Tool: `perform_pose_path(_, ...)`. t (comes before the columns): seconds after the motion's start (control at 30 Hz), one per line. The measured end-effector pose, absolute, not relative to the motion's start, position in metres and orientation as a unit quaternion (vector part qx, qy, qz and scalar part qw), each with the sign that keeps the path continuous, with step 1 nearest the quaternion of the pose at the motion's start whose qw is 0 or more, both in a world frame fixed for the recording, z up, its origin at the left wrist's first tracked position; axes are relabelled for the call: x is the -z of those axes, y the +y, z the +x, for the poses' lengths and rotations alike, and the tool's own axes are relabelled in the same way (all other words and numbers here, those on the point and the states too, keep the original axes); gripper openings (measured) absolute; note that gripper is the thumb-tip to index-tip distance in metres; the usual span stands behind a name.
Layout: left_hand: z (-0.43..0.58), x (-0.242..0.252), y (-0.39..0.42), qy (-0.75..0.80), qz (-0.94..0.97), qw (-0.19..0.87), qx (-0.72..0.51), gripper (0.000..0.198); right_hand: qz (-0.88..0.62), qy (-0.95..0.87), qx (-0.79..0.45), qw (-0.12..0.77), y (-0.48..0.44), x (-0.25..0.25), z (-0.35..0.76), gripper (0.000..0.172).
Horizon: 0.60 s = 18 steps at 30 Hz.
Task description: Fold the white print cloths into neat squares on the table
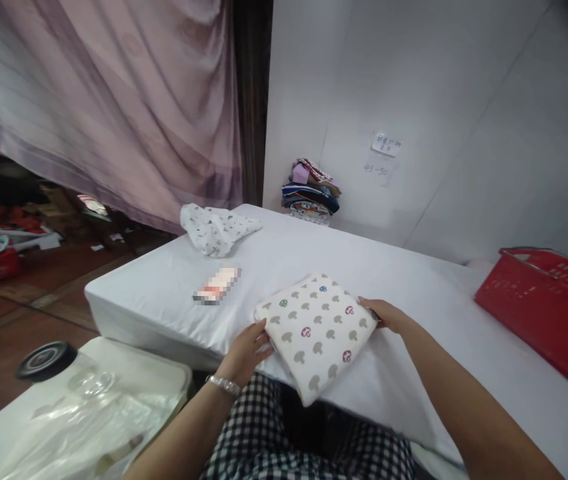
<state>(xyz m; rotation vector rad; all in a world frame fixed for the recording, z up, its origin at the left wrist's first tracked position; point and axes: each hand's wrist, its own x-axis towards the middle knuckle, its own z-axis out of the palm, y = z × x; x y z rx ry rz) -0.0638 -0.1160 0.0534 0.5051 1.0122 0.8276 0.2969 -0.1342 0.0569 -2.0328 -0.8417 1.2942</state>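
Note:
A neatly folded white cloth point(317, 333) with a print of beige, red, green and blue mushrooms lies at the near edge of the white-covered table, one corner jutting out over my lap. My left hand point(248, 345), with a bracelet at the wrist, grips its left side. At the right corner, my right hand point(384, 315) pinches the fabric, its fingertips partly hidden under the fold. Farther back on the left is a crumpled white cloth point(217, 230) with small dark prints. Between the two cloths rests a blurred-out flat oblong item point(217, 285).
A red plastic basket point(544, 310) stands on the right of the table point(309, 250). Folded fabrics point(311, 190) are piled by the wall. At lower left, a white stool-like surface point(164, 363) bears clear plastic and a dark-lidded container point(47, 361). A pink curtain point(164, 100) hangs behind.

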Motion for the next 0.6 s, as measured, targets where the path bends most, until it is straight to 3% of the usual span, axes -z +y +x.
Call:
perform_pose_path(0.1, -0.056, -0.056, -0.106, 0.487, 0.242, 0.766, -0.342, 0.031, -0.773, -0.303, -0.498, 0.252, -0.120, -0.059, 0.298, 0.054)
perform_pose_path(0.2, -0.048, -0.055, -0.097, 0.495, 0.267, 0.762, -0.321, 0.036, -0.748, -0.295, -0.531, 0.267, -0.114, -0.059, 0.294, 0.052)
perform_pose_path(0.4, -0.033, -0.046, -0.087, 0.498, 0.299, 0.725, -0.369, 0.031, -0.658, -0.287, -0.608, 0.339, -0.131, -0.056, 0.292, 0.042)
perform_pose_path(0.6, -0.002, -0.053, -0.045, 0.490, 0.325, 0.707, -0.392, 0.030, -0.634, -0.281, -0.535, 0.482, -0.173, -0.054, 0.299, 0.032)
